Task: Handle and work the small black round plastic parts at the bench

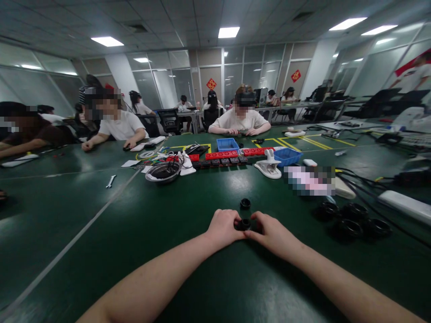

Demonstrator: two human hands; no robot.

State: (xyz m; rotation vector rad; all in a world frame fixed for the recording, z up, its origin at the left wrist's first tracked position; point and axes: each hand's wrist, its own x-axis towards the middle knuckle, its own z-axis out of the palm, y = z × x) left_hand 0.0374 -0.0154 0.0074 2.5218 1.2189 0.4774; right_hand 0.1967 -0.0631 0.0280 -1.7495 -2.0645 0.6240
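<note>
Near the middle of the green table, my left hand and my right hand close in from both sides on a small black ring-shaped part. Fingers and thumbs of both hands curl round it, and the thumbs nearly meet in front. Its lower portion is hidden by them. Just beyond my fingertips stands a second black ring-shaped part, apart from both hands. To the right of my right forearm lies a group of several similar black rings.
Ahead stand red and black socket strips, a metal bowl, a white clip base and blue trays. A wrench lies left. Black cables and a white bar are at right. A person sits opposite.
</note>
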